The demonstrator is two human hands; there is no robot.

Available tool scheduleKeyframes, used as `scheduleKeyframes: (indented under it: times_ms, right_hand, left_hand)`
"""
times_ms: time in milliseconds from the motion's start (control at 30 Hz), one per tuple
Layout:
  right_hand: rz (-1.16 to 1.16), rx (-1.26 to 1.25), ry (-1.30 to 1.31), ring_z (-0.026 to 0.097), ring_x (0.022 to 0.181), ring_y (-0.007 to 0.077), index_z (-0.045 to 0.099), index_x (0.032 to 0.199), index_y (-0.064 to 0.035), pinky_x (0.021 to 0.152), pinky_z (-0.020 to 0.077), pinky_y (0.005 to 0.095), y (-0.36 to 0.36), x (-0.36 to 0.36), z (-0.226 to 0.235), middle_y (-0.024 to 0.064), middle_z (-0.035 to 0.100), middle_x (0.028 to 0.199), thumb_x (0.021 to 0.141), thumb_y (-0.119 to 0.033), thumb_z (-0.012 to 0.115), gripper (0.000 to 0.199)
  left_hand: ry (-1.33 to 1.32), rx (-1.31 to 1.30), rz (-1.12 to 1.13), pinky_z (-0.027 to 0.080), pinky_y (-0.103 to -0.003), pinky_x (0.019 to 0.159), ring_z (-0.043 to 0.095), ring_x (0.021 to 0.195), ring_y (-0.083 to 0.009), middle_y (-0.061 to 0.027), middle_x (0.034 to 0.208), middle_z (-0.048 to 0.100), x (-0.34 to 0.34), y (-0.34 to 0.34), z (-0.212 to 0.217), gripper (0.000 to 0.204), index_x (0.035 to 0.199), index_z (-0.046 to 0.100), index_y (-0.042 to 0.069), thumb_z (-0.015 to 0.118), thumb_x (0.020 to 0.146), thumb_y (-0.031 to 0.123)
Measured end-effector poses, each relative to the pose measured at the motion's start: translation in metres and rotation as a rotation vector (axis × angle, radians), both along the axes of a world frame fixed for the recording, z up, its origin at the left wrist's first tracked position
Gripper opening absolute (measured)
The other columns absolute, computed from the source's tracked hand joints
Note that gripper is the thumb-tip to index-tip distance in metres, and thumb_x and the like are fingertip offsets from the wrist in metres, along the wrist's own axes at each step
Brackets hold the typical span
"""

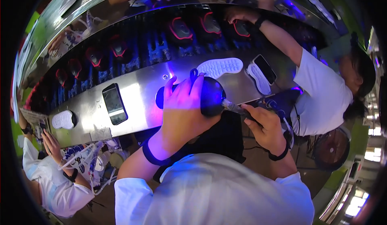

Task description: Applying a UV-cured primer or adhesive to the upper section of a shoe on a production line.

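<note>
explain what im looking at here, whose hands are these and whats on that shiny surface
This is one picture from a wide fisheye camera worn on a person's head, looking down, so straight edges bend. The two forearms rising from the lower edge are that person's own. The left hand wraps its grip around a dark rounded shoe upper; the right hand holds a thin pen-like tool against its side. Violet light falls on the left hand. Beyond runs a long shiny metal conveyor carrying a white shoe sole, a second white sole and a flat black plate. Other people work at both sides; one reaches an arm across at the right.
</note>
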State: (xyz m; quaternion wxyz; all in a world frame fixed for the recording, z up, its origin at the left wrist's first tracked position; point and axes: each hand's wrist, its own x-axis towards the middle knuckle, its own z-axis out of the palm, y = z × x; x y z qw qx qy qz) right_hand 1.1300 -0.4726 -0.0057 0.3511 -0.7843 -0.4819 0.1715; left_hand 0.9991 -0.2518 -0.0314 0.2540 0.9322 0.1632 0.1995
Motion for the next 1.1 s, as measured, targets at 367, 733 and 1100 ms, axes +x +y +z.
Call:
scheduleKeyframes:
  times_ms: [367, 733, 1100]
  right_hand:
    - [-0.163, 0.084, 0.838, 0.057, 0.073, 0.0074, 0.067, 0.126, 0.0032, 0.066, 0.0459, 0.0230, 0.040, -0.001, -0.077, 0.0047, 0.071, 0.095, 0.100, -0.011, 0.064, 0.030]
    - [0.117, 0.189, 0.329, 0.069, 0.089, 0.0165, 0.067, 0.132, -0.0033, 0.083, 0.0528, 0.0298, 0.060, 0.029, 0.016, 0.0131, 0.074, 0.103, 0.092, -0.011, 0.072, 0.041]
    - [0.151, 0.207, 0.305, 0.070, 0.091, 0.0174, 0.068, 0.127, -0.0003, 0.083, 0.0526, 0.0299, 0.037, 0.021, 0.019, 0.0121, 0.075, 0.104, 0.089, -0.006, 0.075, 0.039]
  left_hand:
    - [0.365, 0.026, -0.073, 0.057, -0.044, 0.073, 0.069, 0.089, -0.0375, -0.0195, 0.103, 0.067, -0.035, 0.067, -0.028, 0.108, 0.153, 0.038, 0.004, 0.091, 0.063, 0.032]
    - [0.148, -0.432, -0.219, 0.059, -0.043, 0.091, 0.073, 0.103, -0.0368, -0.0205, 0.115, 0.072, -0.072, 0.027, -0.017, 0.111, 0.150, 0.036, -0.001, 0.094, 0.066, 0.042]
    - [0.171, -0.854, -0.309, 0.054, -0.039, 0.099, 0.071, 0.111, -0.0253, -0.0145, 0.121, 0.071, -0.075, 0.006, 0.005, 0.097, 0.146, 0.042, -0.001, 0.094, 0.071, 0.034]
